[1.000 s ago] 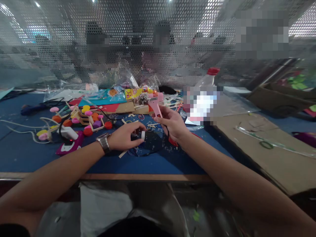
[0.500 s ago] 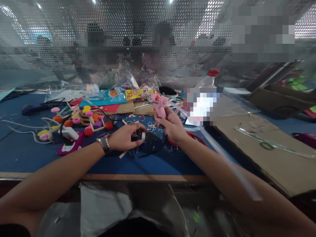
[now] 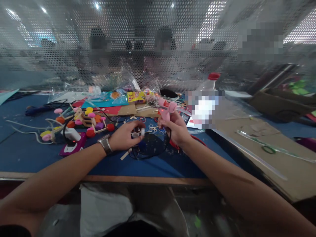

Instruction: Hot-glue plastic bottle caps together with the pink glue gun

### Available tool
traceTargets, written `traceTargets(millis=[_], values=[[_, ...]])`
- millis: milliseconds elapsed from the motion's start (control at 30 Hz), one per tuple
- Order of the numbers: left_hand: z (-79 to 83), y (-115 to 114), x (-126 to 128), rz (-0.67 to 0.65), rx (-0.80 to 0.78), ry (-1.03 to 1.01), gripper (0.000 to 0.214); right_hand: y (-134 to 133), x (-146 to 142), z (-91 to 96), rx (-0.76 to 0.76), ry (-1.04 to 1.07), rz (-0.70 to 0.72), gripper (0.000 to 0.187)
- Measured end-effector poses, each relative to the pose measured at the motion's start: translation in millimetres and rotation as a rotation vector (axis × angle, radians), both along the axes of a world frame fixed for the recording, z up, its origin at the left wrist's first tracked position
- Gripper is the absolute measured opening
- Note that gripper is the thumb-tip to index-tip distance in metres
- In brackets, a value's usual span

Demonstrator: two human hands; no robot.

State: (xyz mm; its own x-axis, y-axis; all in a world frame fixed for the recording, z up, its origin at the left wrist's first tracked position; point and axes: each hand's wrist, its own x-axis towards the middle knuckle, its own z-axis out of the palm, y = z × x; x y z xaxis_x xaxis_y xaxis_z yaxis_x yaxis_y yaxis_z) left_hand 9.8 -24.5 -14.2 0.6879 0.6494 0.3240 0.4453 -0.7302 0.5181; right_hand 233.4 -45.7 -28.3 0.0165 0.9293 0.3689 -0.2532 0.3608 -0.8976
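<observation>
Bench [image 3: 158, 169] nearest me is blue, with a wooden front edge. Off to the left sits a purple power block [image 3: 74, 146]. Level with it, my left hand [image 3: 125, 135] has thumb and fingers pinching a small white-rimmed piece [image 3: 142, 132] just above the blue top. That piece looks light and stiff; I'd hold it by its rim, lightly, in case it is brittle. A black cord [image 3: 170, 135] loops beside my right hand [image 3: 176, 130], whose fingers are wrapped around the handle of a pink glue gun [image 3: 166, 114], held up in front of me. I judge its shell hard, smooth and light, its cord likely to drag a little; the handle is the place to grip, well away from a probably hot tip. Beyond lie a yellow packet [image 3: 137, 95] and a red-capped bottle [image 3: 208, 85], then a perforated screen [image 3: 138, 59].
</observation>
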Motion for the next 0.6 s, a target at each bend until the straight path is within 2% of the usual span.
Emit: traceTargets(millis=[67,167,367,500,600], values=[[0.4,0.3,-0.1,0.025,0.007,-0.045,0.031,-0.1,1.6,-0.4,-0.024,0.004,-0.009,0.023],[-1.3,1.2,0.1,0.057,-0.017,-0.092,0.032,0.4,5.1,-1.5,-0.056,-0.042,0.001,0.030],[-11.0,7.3,1.2,0.191,-0.186,-0.339,0.035,-1.8,11.3,0.8,-0.115,-0.143,0.046,0.029],[-14.1,12.9,1.3,0.194,-0.244,-0.455,0.032,-2.5,11.5,0.9,-0.183,-0.124,0.106,0.030],[-14.1,14.2,1.5,0.160,-0.265,-0.511,0.035,-1.6,12.7,-4.3,-0.213,-0.169,0.068,0.032]])
